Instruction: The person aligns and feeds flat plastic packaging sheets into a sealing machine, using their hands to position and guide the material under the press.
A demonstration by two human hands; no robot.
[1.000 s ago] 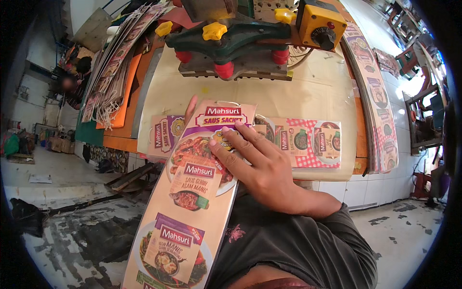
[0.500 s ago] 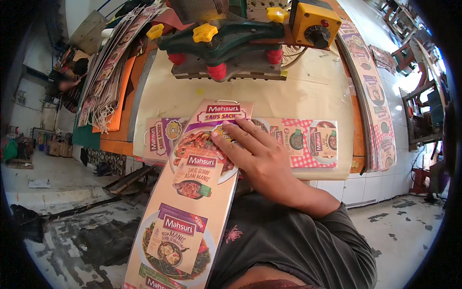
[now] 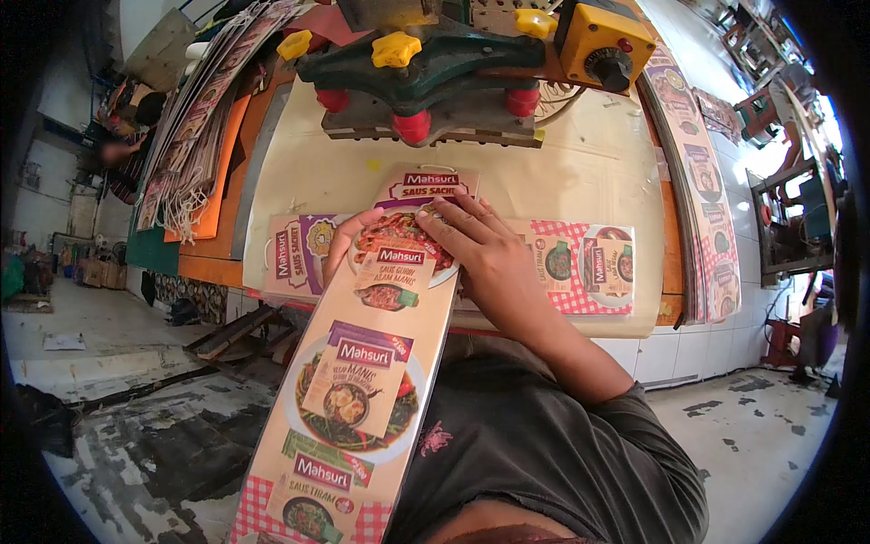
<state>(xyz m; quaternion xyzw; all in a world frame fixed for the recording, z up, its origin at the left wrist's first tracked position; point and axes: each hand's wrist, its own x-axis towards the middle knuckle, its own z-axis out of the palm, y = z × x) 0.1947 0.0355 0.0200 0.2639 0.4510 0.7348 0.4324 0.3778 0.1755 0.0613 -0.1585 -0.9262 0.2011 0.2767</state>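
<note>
A long printed display card [image 3: 426, 317] with sachet pictures runs from the table down over my lap, slanting to the lower left. A small white cord loop shows at its top end. My right hand [image 3: 489, 263] lies on its upper part with the fingers stretched out flat. At the card's left edge, the fingers of my left hand [image 3: 352, 240] curl round onto the front; the rest of that hand is hidden behind the card. Underneath, another printed card [image 3: 580, 267] lies crosswise on the table, its middle covered.
A green press with yellow knobs [image 3: 396, 52] stands at the back, beside a yellow control box [image 3: 605, 50] with a black dial. Stacked cards with cords [image 3: 213, 118] lie at the left, and another stack [image 3: 702, 181] at the right table edge. A person [image 3: 127, 159] is far left.
The long card has slid up and away from me, showing more of its lower part. My left fingers have come into view at its left edge. My right hand still lies on it.
</note>
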